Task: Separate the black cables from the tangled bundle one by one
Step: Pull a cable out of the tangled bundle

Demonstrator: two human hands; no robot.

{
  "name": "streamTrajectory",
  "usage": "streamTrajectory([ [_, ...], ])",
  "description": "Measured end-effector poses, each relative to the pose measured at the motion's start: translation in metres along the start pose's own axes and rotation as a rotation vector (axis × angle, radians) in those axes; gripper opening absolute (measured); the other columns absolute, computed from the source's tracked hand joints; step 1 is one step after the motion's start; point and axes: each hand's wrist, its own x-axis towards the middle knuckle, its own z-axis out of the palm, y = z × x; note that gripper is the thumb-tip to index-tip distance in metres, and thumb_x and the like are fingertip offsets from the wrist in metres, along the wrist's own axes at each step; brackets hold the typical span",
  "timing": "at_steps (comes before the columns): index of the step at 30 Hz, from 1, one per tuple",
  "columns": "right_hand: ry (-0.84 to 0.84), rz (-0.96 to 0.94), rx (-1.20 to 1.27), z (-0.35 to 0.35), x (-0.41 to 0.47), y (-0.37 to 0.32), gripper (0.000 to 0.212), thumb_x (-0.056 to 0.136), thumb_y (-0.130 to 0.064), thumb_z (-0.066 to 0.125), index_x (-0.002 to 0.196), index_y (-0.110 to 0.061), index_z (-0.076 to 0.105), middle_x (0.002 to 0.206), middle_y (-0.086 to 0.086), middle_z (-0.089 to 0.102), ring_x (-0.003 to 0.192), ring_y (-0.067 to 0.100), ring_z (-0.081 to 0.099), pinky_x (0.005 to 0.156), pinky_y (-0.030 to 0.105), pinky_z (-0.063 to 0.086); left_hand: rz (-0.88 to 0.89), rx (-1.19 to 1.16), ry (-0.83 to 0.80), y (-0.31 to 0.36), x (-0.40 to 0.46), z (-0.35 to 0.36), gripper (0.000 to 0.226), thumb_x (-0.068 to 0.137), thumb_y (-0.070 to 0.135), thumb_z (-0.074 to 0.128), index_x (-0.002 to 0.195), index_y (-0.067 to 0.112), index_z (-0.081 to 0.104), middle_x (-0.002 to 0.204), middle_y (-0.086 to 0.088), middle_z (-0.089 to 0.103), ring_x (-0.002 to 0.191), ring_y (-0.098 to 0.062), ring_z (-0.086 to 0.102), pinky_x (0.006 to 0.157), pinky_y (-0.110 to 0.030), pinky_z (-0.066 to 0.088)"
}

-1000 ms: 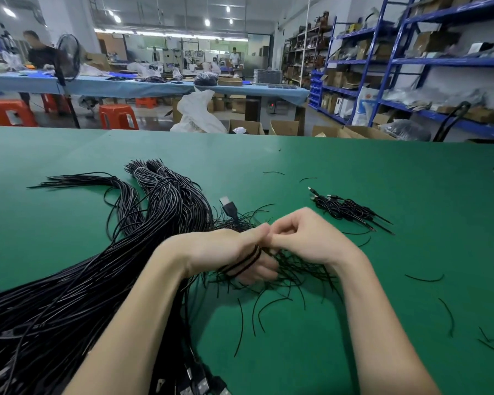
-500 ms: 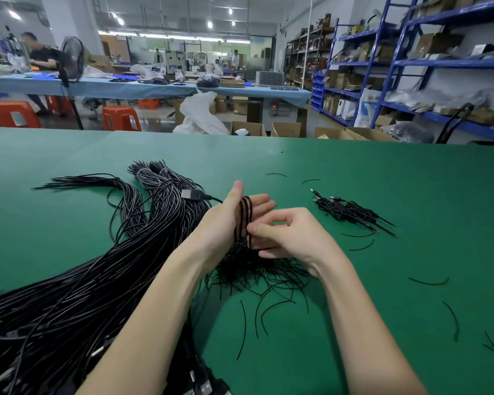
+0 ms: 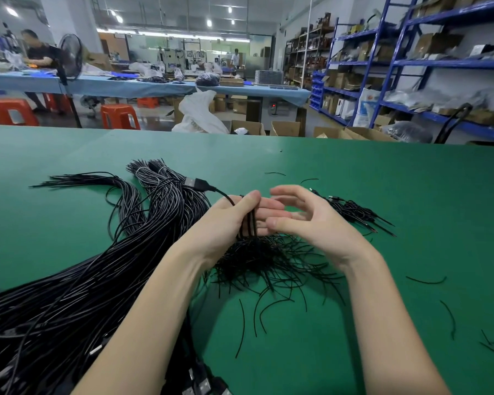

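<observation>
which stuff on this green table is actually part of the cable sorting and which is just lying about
In the job:
left hand, holding a few black cables
right hand, open beside it
tangled bundle under the hands
large cable pile
small cable pile

Lying about:
stray cable bits
orange stools
fan
cardboard boxes

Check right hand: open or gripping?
Open. Right hand has its fingers loosely spread and holds nothing; left hand holds the cables.
</observation>
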Motion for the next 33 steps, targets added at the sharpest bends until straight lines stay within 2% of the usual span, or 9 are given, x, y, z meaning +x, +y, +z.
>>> streamTrajectory([
  [4, -0.062, -0.285, 0.155, 0.008, -0.002, -0.019, 0.040, 0.089, -0.014, 0.060, 0.128, -0.025, 0.063, 0.136, -0.006, 0.065, 0.129, 0.014, 0.060, 0.106, 0.035, 0.051, -0.076, 0.101, -0.121, 0.002, -0.006, 0.003, 0.041, 0.108, 0.026, 0.040, 0.087, 0.005, 0.067, 0.068, -0.004, 0.067, 0.072, -0.024, 0.071, 0.067, -0.024, 0.056],
  [7, -0.117, -0.376, -0.039, 0.016, -0.005, -0.031, 0.028, 0.096, -0.023, 0.062, 0.120, -0.036, 0.068, 0.134, -0.013, 0.065, 0.130, 0.013, 0.059, 0.095, 0.031, 0.057, -0.113, 0.234, -0.244, 0.002, -0.011, 0.005, 0.029, 0.108, 0.021, 0.040, 0.091, 0.006, 0.057, 0.058, 0.008, 0.049, 0.062, -0.019, 0.062, 0.067, -0.025, 0.051],
  [11, -0.260, -0.164, -0.060, 0.029, -0.009, -0.031, 0.018, 0.097, -0.023, 0.070, 0.107, -0.037, 0.074, 0.110, 0.000, 0.070, 0.068, 0.015, 0.068, 0.045, 0.035, 0.057, -0.056, 0.343, -0.388, 0.007, -0.016, 0.013, 0.015, 0.096, 0.013, 0.044, 0.087, 0.018, 0.056, 0.057, 0.011, 0.050, 0.056, -0.016, 0.054, 0.062, -0.027, 0.049],
  [13, -0.213, -0.171, -0.051, 0.031, -0.007, -0.030, 0.013, 0.094, -0.020, 0.074, 0.102, -0.031, 0.074, 0.102, 0.004, 0.072, 0.067, 0.017, 0.065, 0.039, 0.024, 0.050, -0.059, 0.308, -0.410, 0.009, -0.018, 0.014, 0.011, 0.097, 0.010, 0.046, 0.089, 0.016, 0.051, 0.059, 0.009, 0.052, 0.054, -0.015, 0.050, 0.060, -0.026, 0.048],
  [17, 0.044, -0.251, -0.002, 0.026, 0.002, -0.021, 0.011, 0.091, -0.010, 0.075, 0.092, -0.019, 0.070, 0.081, -0.001, 0.071, 0.064, 0.008, 0.065, 0.052, 0.015, 0.049, -0.130, 0.302, -0.391, 0.006, -0.015, 0.008, 0.024, 0.099, 0.020, 0.048, 0.098, -0.004, 0.052, 0.068, -0.028, 0.030, 0.057, -0.020, 0.049, 0.067, -0.031, 0.044],
  [19, 0.060, -0.179, 0.014, 0.023, 0.004, -0.014, 0.009, 0.095, -0.019, 0.071, 0.102, -0.022, 0.066, 0.081, 0.001, 0.073, 0.063, 0.011, 0.065, 0.058, 0.018, 0.051, -0.168, 0.244, -0.377, 0.006, -0.014, 0.003, 0.030, 0.100, 0.028, 0.049, 0.102, -0.002, 0.053, 0.067, -0.020, 0.021, 0.057, -0.020, 0.046, 0.066, -0.029, 0.041],
  [22, -0.072, -0.071, 0.148, 0.014, 0.003, -0.003, 0.019, 0.100, -0.023, 0.065, 0.118, -0.020, 0.058, 0.094, 0.008, 0.078, 0.069, 0.016, 0.068, 0.070, 0.026, 0.059, -0.175, 0.146, -0.360, 0.005, -0.015, -0.004, 0.030, 0.101, 0.033, 0.048, 0.079, 0.014, 0.057, 0.058, 0.001, 0.021, 0.056, -0.017, 0.045, 0.063, -0.022, 0.041],
  [27, -0.216, -0.064, 0.232, 0.000, -0.002, 0.016, 0.012, 0.094, -0.025, 0.067, 0.098, -0.022, 0.078, 0.120, 0.006, 0.075, 0.097, 0.016, 0.073, 0.089, 0.034, 0.060, -0.186, 0.133, -0.380, 0.001, -0.016, -0.009, 0.037, 0.106, 0.030, 0.044, 0.072, 0.020, 0.058, 0.056, 0.008, 0.026, 0.058, -0.016, 0.047, 0.065, -0.019, 0.044],
  [33, -0.261, -0.038, 0.333, -0.006, -0.002, 0.031, 0.017, 0.087, -0.007, 0.071, 0.104, -0.004, 0.071, 0.094, 0.010, 0.076, 0.092, 0.022, 0.074, 0.087, 0.033, 0.059, -0.212, 0.150, -0.424, 0.000, -0.017, -0.010, 0.038, 0.104, 0.035, 0.045, 0.072, 0.017, 0.055, 0.054, 0.007, 0.029, 0.058, -0.018, 0.049, 0.065, -0.020, 0.044],
])
